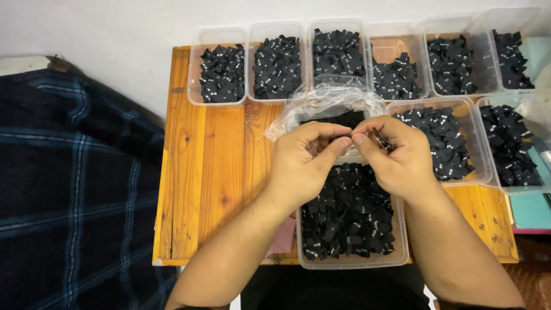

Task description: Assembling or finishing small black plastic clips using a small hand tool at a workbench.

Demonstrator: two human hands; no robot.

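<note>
Wooden table (212, 172) under you, tubs of black labels (222, 73) lined up beyond your hands. Your left hand (301, 163) and right hand (399, 155) meet fingertip to fingertip, pinching one small black label (343, 138) above the near tub (351, 261). You're mid-sort; a steady grip looks needed next.

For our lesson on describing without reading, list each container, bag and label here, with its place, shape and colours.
Clear rectangular tubs: two rows along the wooden table's far side.
Nearest tub: front edge, below the hands.
Black folded labels: small, white-marked, heaped in every tub.
Clear plastic bag: crumpled, behind the hands.
</note>
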